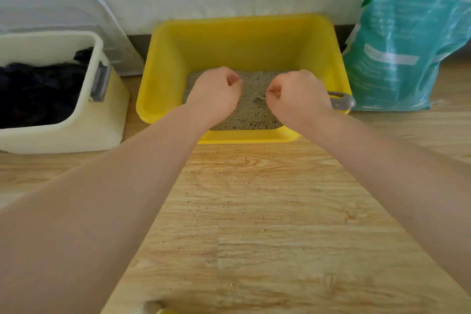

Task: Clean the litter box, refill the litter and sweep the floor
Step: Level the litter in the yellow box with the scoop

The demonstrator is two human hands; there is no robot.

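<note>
Forearms, two, bare, reach from the near edge of the view across the wooden floor (254,211) and converge over the litter box (244,41).

Left hand (216,92): back up, fingers curled under into a fist above the litter (251,112); grip clenched, nothing visibly held.

Right hand (298,94): back up, fingers curled likewise, just beside the left hand with a narrow gap between the knuckles; whether this grip holds anything I cannot tell, the fingers being hidden under the hand.

Litter box: yellow plastic tub, open top, directly beneath both grips, its far wall against the white wall; grey-brown litter covers its bottom.

Scoop (341,100): grey, just right of the right grip, lying over the box's right rim, partly hidden by that hand.

Litter bag (410,33): teal, upright, further right of the right grip, leaning at the wall.

Bin (76,120): cream, left of the left grip, lined with dark plastic.

Scattered litter grains (239,163): on the floor, nearer the camera than both grips.
</note>
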